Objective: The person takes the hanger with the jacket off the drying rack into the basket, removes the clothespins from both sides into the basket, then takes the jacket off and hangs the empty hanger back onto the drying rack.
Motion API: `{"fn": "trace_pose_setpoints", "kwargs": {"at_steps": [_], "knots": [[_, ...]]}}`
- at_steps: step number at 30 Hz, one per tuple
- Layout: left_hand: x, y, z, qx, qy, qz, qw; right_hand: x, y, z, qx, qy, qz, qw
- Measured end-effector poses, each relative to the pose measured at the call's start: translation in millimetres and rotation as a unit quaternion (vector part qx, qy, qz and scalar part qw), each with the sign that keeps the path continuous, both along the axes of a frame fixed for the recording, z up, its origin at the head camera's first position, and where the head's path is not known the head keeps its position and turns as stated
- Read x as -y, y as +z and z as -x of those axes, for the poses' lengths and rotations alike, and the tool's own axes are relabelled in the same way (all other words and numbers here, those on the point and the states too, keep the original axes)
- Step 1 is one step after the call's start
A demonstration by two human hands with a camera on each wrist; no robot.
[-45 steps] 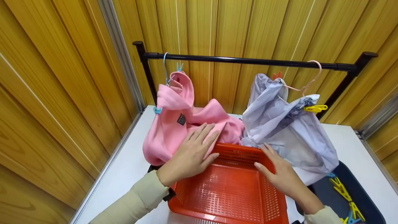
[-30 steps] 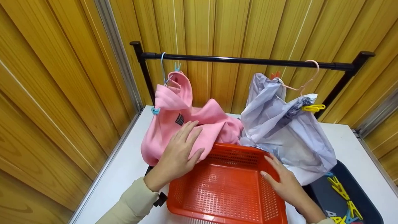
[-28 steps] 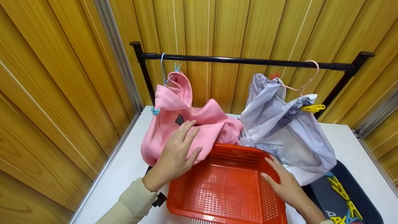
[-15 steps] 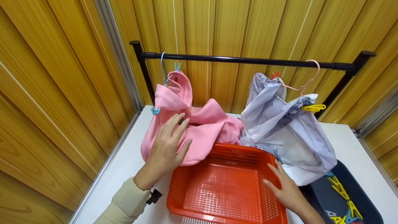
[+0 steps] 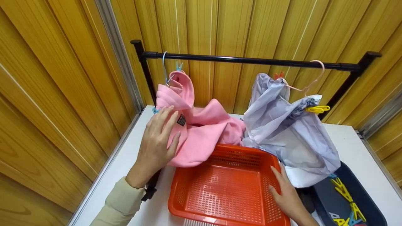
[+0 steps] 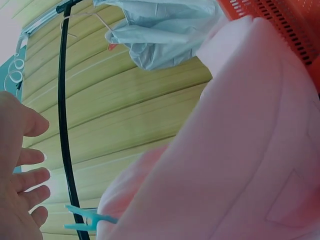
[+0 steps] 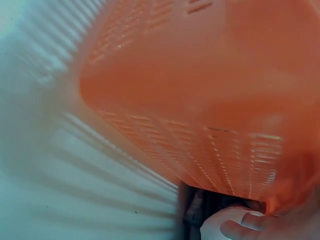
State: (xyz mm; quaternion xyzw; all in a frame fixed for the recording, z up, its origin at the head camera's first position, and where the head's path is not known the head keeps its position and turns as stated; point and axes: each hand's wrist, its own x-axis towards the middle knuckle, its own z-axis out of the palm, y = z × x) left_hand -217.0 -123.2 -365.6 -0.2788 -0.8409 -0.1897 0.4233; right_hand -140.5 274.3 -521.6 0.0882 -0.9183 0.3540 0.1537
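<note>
A pink garment (image 5: 201,147) with a black label hangs from a light-blue hanger, held by blue clothespins, one clothespin (image 6: 90,218) showing plainly in the left wrist view. My left hand (image 5: 155,142) is raised in front of its left side, fingers extended and holding nothing; the left wrist view shows these fingers (image 6: 32,179) apart from the cloth. An orange-red perforated basket (image 5: 226,216) stands below the garment. Beside its right wall is my right hand (image 5: 287,196), fingers fairly straight, thumb over the rim. In the right wrist view its fingertips (image 7: 242,229) lie just outside the basket wall.
A black rack's bar (image 5: 235,59) spans the back. A pale lavender garment (image 5: 292,138) hangs at right on a pink hanger (image 5: 320,73), with a yellow clothespin (image 5: 317,109). A dark tray (image 5: 373,194) at lower right holds several clothespins. Wood-patterned walls enclose the white table (image 5: 342,135).
My left hand has moved left and up, from over the basket's back-left rim to the garment's left side. My right hand has slid down along the basket's right rim toward me.
</note>
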Motion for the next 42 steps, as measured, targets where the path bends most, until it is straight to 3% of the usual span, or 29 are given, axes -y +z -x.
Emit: {"fn": "trace_pose_setpoints", "kwargs": {"at_steps": [5, 13, 18, 27, 35, 42], "knots": [[5.2, 0.0, 4.0, -0.012, 0.024, -0.004, 0.9996, 1, -0.5, -1.4, 0.015, -0.012, 0.018, 0.9996], [11.0, -2.5, 15.2, -0.023, 0.099, -0.068, 0.9925, 6, 1.6, 0.1, 0.018, -0.015, 0.033, 0.9992], [15.0, -6.3, 20.3, 0.029, 0.118, -0.107, 0.9868, 7, -0.5, -0.1, 0.005, -0.025, 0.013, 0.9996], [20.3, -8.9, 29.8, 0.133, 0.146, -0.160, 0.9671, 8, -2.0, 0.4, -0.002, -0.033, 0.012, 0.9994], [22.4, -5.0, 36.6, 0.228, 0.163, -0.149, 0.9482, 8, -0.5, -0.3, 0.003, -0.033, 0.012, 0.9994], [23.7, -2.6, 40.2, 0.272, 0.174, -0.116, 0.9393, 8, 0.0, -1.2, 0.019, -0.023, 0.027, 0.9992]]}}
